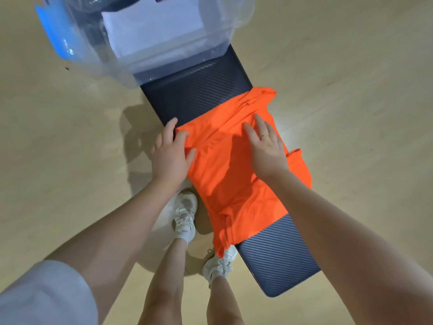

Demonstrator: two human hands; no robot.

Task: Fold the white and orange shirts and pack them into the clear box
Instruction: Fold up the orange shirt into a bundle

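Observation:
An orange shirt [225,174] lies spread along a dark padded bench [199,95], its lower end hanging off the near-left side. My left hand [172,153] holds the shirt's left edge, thumb on top of the fabric and fingers at the bench side. My right hand [266,146] lies flat on the shirt with fingers straight, a gold ring on one finger. A folded white shirt [152,31] sits inside the clear box [98,64], which stands on the bench's far end.
The box has blue clips [55,41] on its left side. Light wooden floor [351,78] surrounds the bench. My legs and white sneakers [185,214] stand at the bench's left side. The bench's near end [278,261] is bare.

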